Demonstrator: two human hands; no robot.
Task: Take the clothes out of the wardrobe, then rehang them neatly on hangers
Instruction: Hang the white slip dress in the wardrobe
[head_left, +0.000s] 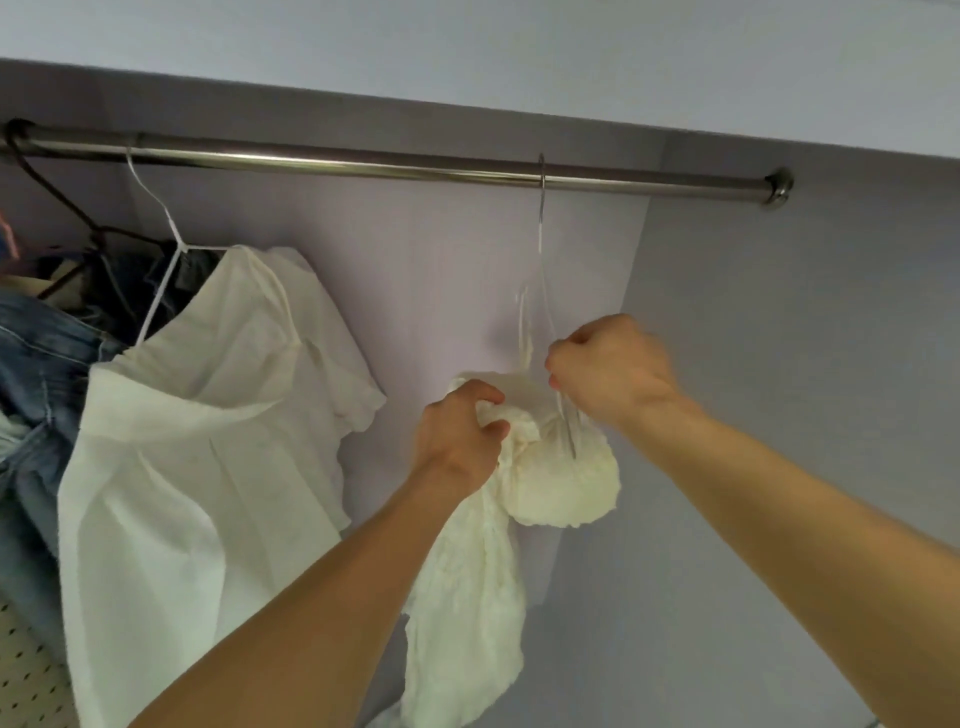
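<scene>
My left hand (462, 431) is gripping the bunched cream garment (566, 483); my right hand (613, 374), just beside and above, is pinching the clear hanger (541, 228), which is hanging upright above both, near the right end of the rail (363, 166).

The clear plastic hanger (541, 228) hangs on the round metal rod (363, 168), right of the white short-sleeved shirt (208, 415); the crumpled cream garment (550, 478) is below it.
</scene>
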